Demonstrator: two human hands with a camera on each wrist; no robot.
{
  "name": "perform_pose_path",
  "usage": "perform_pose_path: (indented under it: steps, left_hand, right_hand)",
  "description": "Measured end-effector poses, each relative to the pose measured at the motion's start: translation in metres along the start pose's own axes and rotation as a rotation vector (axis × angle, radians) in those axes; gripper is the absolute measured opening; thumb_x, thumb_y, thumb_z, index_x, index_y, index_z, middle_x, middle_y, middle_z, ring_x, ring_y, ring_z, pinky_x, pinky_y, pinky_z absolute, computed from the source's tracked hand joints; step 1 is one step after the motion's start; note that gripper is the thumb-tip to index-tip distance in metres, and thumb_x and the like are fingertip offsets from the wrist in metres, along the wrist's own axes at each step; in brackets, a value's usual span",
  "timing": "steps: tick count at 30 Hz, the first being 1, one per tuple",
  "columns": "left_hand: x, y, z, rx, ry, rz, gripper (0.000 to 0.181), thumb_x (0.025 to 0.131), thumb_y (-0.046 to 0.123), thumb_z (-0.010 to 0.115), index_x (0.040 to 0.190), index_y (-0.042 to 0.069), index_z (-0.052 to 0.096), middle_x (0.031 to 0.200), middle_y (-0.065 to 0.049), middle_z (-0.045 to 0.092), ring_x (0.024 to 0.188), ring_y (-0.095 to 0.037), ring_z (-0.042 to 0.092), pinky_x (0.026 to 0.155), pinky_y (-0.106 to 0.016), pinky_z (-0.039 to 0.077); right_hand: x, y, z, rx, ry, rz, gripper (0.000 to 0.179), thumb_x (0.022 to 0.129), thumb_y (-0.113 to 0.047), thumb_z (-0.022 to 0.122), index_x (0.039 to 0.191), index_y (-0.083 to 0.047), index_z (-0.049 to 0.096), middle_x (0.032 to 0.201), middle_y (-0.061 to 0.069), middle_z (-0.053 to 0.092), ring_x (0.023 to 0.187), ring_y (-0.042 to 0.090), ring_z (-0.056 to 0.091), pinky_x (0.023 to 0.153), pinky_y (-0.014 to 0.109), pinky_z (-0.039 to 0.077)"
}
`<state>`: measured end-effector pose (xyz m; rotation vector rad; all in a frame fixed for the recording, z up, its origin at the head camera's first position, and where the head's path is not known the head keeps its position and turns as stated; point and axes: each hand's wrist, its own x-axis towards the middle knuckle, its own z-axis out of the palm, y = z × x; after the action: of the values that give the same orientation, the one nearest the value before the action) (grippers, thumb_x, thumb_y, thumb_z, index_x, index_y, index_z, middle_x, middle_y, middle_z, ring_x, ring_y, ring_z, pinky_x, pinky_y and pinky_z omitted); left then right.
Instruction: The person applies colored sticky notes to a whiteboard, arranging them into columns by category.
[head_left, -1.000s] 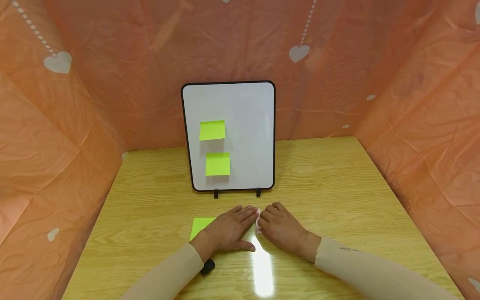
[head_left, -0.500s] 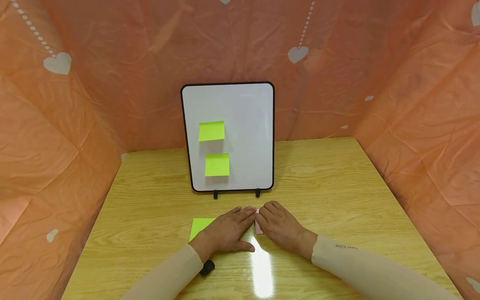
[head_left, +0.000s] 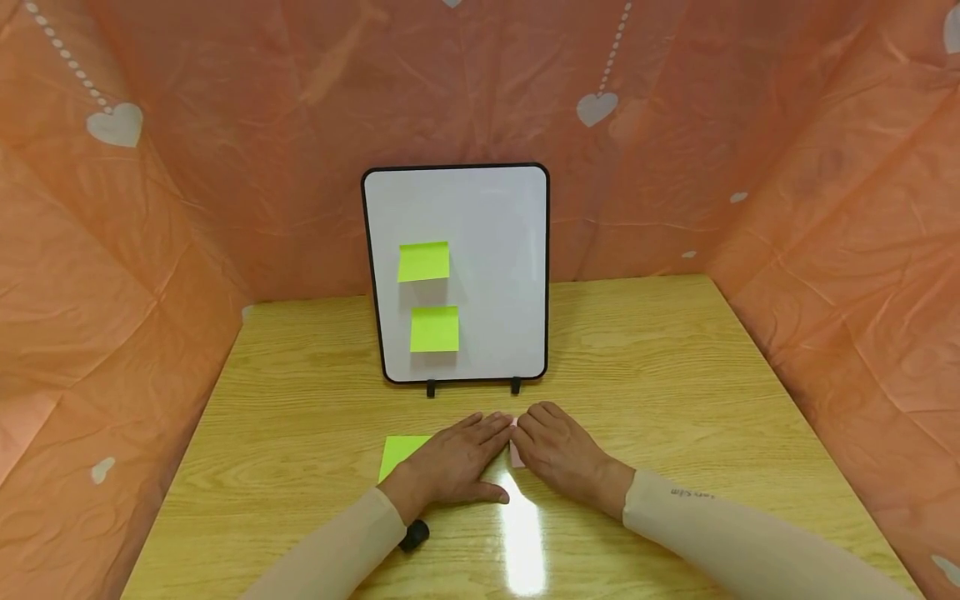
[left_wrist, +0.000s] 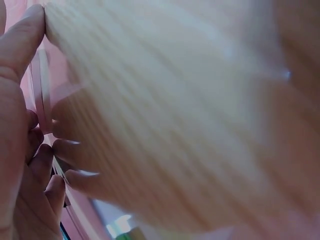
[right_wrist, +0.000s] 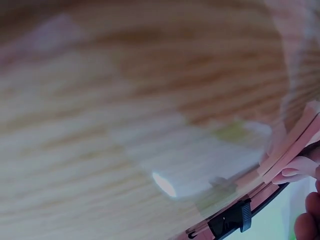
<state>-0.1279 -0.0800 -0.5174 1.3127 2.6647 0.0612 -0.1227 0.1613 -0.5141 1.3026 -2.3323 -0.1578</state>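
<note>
My left hand point(head_left: 457, 462) lies flat with its fingers straight, fingertips at the left side of a small pink sticky note pad point(head_left: 517, 457). To the right of it, my right hand point(head_left: 566, 458) has curled fingers that pinch a pink sheet at the pad. In the right wrist view the lifted pink sheet point(right_wrist: 297, 167) bends up at my fingertips point(right_wrist: 307, 225). Both hands cover much of the pad in the head view. A yellow-green sticky note pad point(head_left: 397, 452) lies partly under my left wrist.
A black-framed whiteboard point(head_left: 498, 267) stands upright behind the hands on small black feet point(head_left: 516, 386). It bears an upper green note point(head_left: 424, 262) and a lower green note point(head_left: 435, 329). Orange cloth point(head_left: 645, 175) surrounds the wooden table point(head_left: 660, 358). A black object point(head_left: 414, 535) shows by the left sleeve.
Compared with a second ago, my right hand has shifted slightly left and closer to the left fingertips. The left hand has stayed put.
</note>
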Motion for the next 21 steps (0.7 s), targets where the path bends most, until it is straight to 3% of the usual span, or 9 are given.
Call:
perform_pose_path:
  steps: [5, 8, 12, 18, 21]
  left_hand:
    - [-0.0001, 0.0018, -0.0028, 0.052, -0.012, 0.002, 0.101, 0.096, 0.081, 0.044, 0.169, 0.013, 0.027, 0.175, -0.004, 0.026, 0.162, -0.018, 0.025, 0.134, -0.037, 0.020]
    - [-0.0004, 0.0034, -0.0051, 0.076, -0.015, 0.001, 0.101, 0.096, 0.081, 0.044, 0.169, 0.013, 0.027, 0.175, -0.004, 0.026, 0.162, -0.018, 0.024, 0.134, -0.037, 0.020]
    - [-0.0007, 0.0042, -0.0058, 0.084, -0.006, 0.004, 0.101, 0.096, 0.080, 0.044, 0.168, 0.012, 0.028, 0.175, -0.004, 0.027, 0.162, -0.018, 0.025, 0.134, -0.037, 0.020]
    - [-0.0020, 0.0035, -0.0037, 0.106, 0.015, 0.010, 0.102, 0.096, 0.081, 0.043, 0.168, 0.010, 0.026, 0.174, -0.006, 0.027, 0.162, -0.019, 0.024, 0.134, -0.037, 0.020]
    - [-0.0051, 0.0029, -0.0020, 0.113, 0.035, 0.013, 0.101, 0.097, 0.080, 0.042, 0.168, 0.009, 0.027, 0.174, -0.007, 0.029, 0.162, -0.020, 0.025, 0.134, -0.037, 0.022]
  right_hand:
    - [-0.0003, 0.0006, -0.0019, 0.031, -0.012, 0.019, 0.016, 0.097, -0.018, 0.071, 0.101, -0.010, 0.058, 0.095, 0.003, 0.058, 0.091, 0.021, 0.054, 0.092, 0.037, 0.051]
    - [-0.0014, 0.0014, -0.0018, 0.041, -0.005, 0.020, 0.008, 0.103, -0.017, 0.060, 0.101, -0.010, 0.058, 0.096, 0.003, 0.059, 0.091, 0.021, 0.054, 0.092, 0.038, 0.051]
    - [-0.0015, 0.0018, -0.0014, 0.039, 0.005, 0.021, 0.017, 0.109, -0.017, 0.045, 0.101, -0.010, 0.058, 0.095, 0.003, 0.058, 0.091, 0.021, 0.054, 0.091, 0.038, 0.051]
    - [-0.0013, 0.0018, 0.0001, 0.033, 0.029, 0.021, 0.015, 0.106, -0.019, 0.050, 0.103, -0.009, 0.060, 0.094, 0.003, 0.059, 0.090, 0.021, 0.055, 0.089, 0.037, 0.052]
    - [-0.0010, 0.0016, 0.0013, 0.036, 0.050, 0.019, 0.023, 0.110, -0.018, 0.041, 0.098, -0.009, 0.059, 0.092, 0.003, 0.058, 0.088, 0.021, 0.054, 0.087, 0.037, 0.052]
